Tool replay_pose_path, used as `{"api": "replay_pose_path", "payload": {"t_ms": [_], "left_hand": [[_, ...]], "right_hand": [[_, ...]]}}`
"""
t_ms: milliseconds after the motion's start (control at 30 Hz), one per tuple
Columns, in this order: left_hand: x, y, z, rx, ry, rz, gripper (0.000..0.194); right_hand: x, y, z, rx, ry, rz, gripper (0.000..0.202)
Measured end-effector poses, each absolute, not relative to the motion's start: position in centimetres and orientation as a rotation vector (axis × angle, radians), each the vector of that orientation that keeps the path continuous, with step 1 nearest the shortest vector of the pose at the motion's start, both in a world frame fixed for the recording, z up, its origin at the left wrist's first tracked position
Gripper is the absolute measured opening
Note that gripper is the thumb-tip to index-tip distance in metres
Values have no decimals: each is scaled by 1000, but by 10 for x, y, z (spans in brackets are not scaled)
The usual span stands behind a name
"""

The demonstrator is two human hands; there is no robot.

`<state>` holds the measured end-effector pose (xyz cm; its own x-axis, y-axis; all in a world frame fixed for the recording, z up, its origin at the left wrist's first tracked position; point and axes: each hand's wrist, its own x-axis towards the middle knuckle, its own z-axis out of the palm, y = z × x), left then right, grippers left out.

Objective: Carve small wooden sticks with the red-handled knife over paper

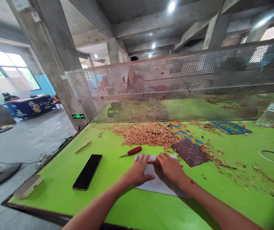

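forearms [105,195] reach onto white sheet [156,186], knife [134,151] and shavings [146,134] beyond.

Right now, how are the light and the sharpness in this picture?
Head view: round white ceiling lamp glares, multi-pane window looks washed out; same view, soft shadow beside the right hand on the thin white sheet; same view, lower right corner dark and blurred.

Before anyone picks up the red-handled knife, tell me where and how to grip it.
Take it by the thick red handle, probably best from above and the right: the knife lies on the green table, handle toward the right, bare blade pointing left. The left hand rests close by, on the near side.
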<state>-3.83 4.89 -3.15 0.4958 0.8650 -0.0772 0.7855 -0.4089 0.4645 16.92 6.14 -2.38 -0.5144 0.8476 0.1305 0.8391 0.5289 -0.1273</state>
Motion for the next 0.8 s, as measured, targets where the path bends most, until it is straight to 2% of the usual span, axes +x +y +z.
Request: {"api": "replay_pose_path", "payload": {"t_ms": [467,633,800], "left_hand": [[-38,51,-33,2336,1380,186,99],[-38,50,-29,2345,1383,187,98],[-40,51,-32,2350,1359,196,97]], "right_hand": [[179,71,-30,-1297,-2484,231,20],[183,73,-30,-1414,-2417,139,21],[179,67,-32,-1247,-2527,188,17]]}}
